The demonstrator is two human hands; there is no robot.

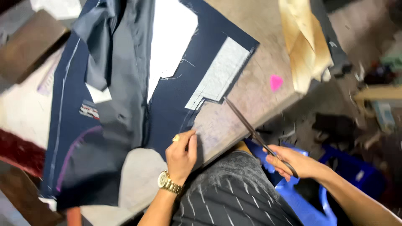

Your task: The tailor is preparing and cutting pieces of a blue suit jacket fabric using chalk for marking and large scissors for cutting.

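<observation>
2 hands (181, 155); 1 pair of scissors (251, 129); 1 gold wristwatch (169, 183); 1 pink chalk piece (275, 82); 1 navy fabric panel (167, 109).

matt navy cloth (167, 109) | dark metal scissors (255, 134) | rough wooden table (255, 83)

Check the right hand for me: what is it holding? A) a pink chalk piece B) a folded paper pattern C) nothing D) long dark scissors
D: the right hand grips the handles of long dark scissors, blades pointing toward the navy fabric, which the left hand presses at its edge.
</observation>
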